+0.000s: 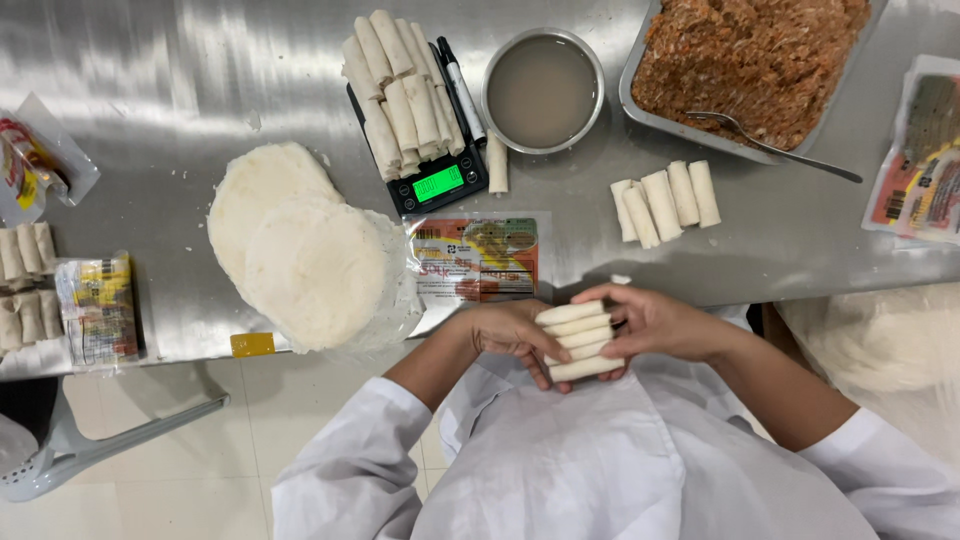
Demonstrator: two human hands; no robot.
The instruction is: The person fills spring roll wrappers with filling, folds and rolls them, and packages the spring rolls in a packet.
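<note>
Between the two hands, just off the near edge of the steel surface (pixel 170 90), sits a stack of four pale rolled wraps (pixel 580 338), held level and lying crosswise over the person's white coat. The left hand (pixel 512 335) cups the stack's left ends, its fingers (pixel 545 372) curled underneath and closed against the rolls. The right hand (pixel 655 322) grips the right ends, its fingers (pixel 612 300) bent over the top roll and pressed shut on the stack.

Just beyond the fingers, on the surface, lies a flat printed plastic packet (pixel 478 258). Left of it, and to the left of the left hand, rests a pile of round white wrappers (pixel 300 250) in a clear bag. Beyond the right hand, four finished rolls (pixel 665 200) lie side by side, apart from the hands.

Farther out, a black scale with a green display (pixel 438 182) carries a heap of rolls (pixel 395 90), with a pen (pixel 460 85) beside them and a single roll (pixel 497 163) lying just off the scale. Next to it stands a round metal bowl of cloudy liquid (pixel 542 90). Far right, a metal tray of orange-brown filling (pixel 745 60) holds a spoon (pixel 770 145). Another printed packet (pixel 915 150) lies at the right edge, and bagged rolls (pixel 95 310) sit well to the left.
</note>
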